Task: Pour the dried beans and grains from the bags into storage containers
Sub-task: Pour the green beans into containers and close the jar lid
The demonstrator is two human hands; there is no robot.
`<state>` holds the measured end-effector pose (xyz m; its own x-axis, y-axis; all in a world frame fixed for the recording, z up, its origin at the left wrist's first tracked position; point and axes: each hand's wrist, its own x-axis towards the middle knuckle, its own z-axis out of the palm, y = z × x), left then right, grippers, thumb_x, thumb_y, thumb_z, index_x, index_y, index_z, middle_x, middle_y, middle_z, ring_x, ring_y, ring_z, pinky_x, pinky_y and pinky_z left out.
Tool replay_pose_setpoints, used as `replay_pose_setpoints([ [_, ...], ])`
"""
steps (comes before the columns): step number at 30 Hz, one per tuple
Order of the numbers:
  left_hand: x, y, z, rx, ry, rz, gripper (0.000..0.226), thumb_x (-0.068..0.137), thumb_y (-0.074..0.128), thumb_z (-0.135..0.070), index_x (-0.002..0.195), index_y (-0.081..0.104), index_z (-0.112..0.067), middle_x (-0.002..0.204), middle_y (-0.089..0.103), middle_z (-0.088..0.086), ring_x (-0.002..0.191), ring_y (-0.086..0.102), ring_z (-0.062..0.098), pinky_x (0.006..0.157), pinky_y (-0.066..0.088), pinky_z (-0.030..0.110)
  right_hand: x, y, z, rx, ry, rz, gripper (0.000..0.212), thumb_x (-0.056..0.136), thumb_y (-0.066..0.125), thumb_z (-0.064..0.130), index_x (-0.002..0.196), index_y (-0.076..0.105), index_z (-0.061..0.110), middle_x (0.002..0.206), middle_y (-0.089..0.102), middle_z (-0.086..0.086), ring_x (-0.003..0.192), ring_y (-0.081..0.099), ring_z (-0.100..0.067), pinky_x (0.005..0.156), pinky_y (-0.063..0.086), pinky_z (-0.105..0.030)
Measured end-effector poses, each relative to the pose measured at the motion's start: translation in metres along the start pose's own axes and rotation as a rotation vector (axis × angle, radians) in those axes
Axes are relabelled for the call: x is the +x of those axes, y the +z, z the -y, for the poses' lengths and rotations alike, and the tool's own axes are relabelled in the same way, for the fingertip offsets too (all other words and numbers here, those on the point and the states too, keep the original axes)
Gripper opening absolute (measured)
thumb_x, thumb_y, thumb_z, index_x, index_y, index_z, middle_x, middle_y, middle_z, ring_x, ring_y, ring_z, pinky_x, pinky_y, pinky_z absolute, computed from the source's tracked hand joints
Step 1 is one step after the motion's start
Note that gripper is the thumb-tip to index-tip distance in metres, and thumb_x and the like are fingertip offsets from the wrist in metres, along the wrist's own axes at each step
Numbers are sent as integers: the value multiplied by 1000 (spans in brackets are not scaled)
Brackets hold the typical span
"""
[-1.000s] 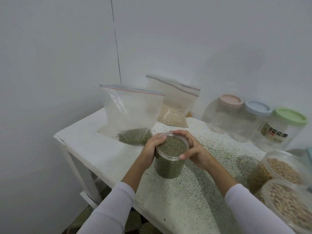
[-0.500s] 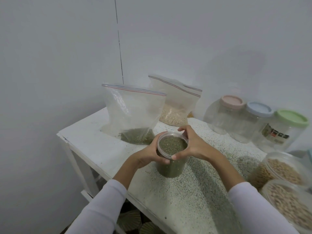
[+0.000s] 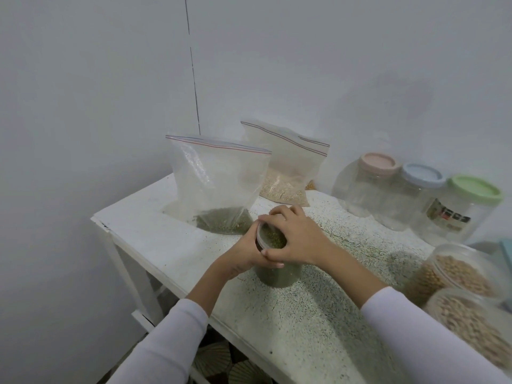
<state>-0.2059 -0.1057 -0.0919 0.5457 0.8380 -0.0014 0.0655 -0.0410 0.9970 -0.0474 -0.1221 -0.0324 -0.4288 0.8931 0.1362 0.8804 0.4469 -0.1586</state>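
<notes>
- Since a second ago, I see the right hand [image 3: 297,239] has slid over the top of the jar [image 3: 277,268]; it now covers most of the clear lid [image 3: 270,239], where before both hands only framed the rim.
- The right hand's fingers are curled over the lid and grip it, thumb at the near edge.
- The left hand [image 3: 249,254] wraps the jar's left side, fingers curled round it, partly hidden under the right thumb.
- The jar stands upright on the table [image 3: 155,234], near its middle, filled with small green beans.
- Just behind the jar stands a zip bag [image 3: 213,178], mostly empty, with a little of the same green beans at the bottom.
- Behind that bag, against the wall, is a second bag [image 3: 288,167] holding pale grain.
- To the right, along the wall, I see three empty clear jars in a row: a pink-lidded jar [image 3: 365,187], a blue-lidded jar [image 3: 410,200] and a green-lidded jar [image 3: 460,212].
- At the right edge, near my right sleeve [image 3: 421,342], stand two tubs [image 3: 454,273] of tan beans, one in front of the other.
- The space between the hands and these tubs is bare speckled tabletop.
</notes>
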Motion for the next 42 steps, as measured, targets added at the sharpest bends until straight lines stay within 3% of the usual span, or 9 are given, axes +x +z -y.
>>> replay_pose_setpoints([
  [7, 6, 4, 13, 58, 4, -57, 118, 43, 92, -12, 142, 28, -16, 134, 52, 3, 124, 52, 17, 105, 44, 43, 1, 13, 5, -39, -8, -64, 75, 67, 22, 70, 134, 43, 45, 137, 43, 9, 122, 36, -16, 91, 37, -36],
  [11, 8, 9, 10, 77, 17, -124, 113, 41, 89, -15, 139, 33, -15, 131, 52, 0, 122, 53, 14, 99, 47, 26, 0, 16, 14, -95, 97, -87, 78, 66, 15, 67, 135, 41, 42, 136, 42, 6, 119, 35, -18, 86, 35, -36],
  [16, 16, 19, 17, 116, 47, -144, 98, 53, 84, 15, 132, 33, -11, 123, 52, -3, 110, 58, 0, 85, 49, 17, 0, 15, 20, -86, 188, -85, 62, 74, 27, 62, 130, 43, 41, 129, 44, 7, 117, 38, -18, 88, 36, -39],
  [20, 27, 36, 14, 190, 62, -109, 105, 44, 93, -14, 131, 33, -15, 122, 50, -9, 114, 54, 5, 91, 47, 16, -4, 2, 7, -44, 252, -51, 45, 85, 44, 55, 126, 52, 36, 124, 47, 6, 113, 41, -19, 87, 39, -40],
  [23, 30, 59, 10, 79, 48, -46, 108, 45, 92, -16, 135, 32, -22, 128, 53, 1, 118, 55, 12, 98, 49, 33, -10, -26, -21, -15, 229, 111, 39, 91, 46, 53, 124, 57, 36, 125, 56, 7, 112, 50, -18, 89, 45, -40],
  [28, 48, 106, 2, 61, 56, 33, 109, 42, 92, -30, 133, 31, -32, 131, 48, -8, 122, 50, 5, 102, 44, 29, -41, -60, -69, 84, 234, 292, 41, 91, 57, 38, 132, 53, 33, 132, 56, 4, 118, 51, -17, 99, 43, -40],
  [34, 70, 161, -4, 57, 61, 134, 109, 51, 93, -14, 138, 29, -27, 131, 51, -8, 121, 51, 3, 97, 45, 17, -89, -81, -112, 154, 390, 215, 43, 85, 68, 30, 127, 59, 31, 130, 59, 5, 118, 52, -16, 100, 41, -33],
  [39, 75, 180, -6, 49, 48, 202, 120, 43, 95, -28, 141, 27, -26, 132, 51, -6, 122, 52, 5, 105, 43, 31, -114, -86, -131, 246, 438, 139, 42, 83, 71, 26, 124, 62, 26, 128, 61, 6, 118, 52, -13, 97, 38, -27],
  [42, 74, 176, -12, 85, 47, 245, 114, 47, 92, -32, 141, 26, -27, 133, 50, -7, 121, 51, 3, 103, 43, 25, -119, -87, -138, 332, 457, 78, 35, 83, 71, 23, 118, 66, 20, 121, 65, 4, 110, 57, -10, 95, 42, -25],
])
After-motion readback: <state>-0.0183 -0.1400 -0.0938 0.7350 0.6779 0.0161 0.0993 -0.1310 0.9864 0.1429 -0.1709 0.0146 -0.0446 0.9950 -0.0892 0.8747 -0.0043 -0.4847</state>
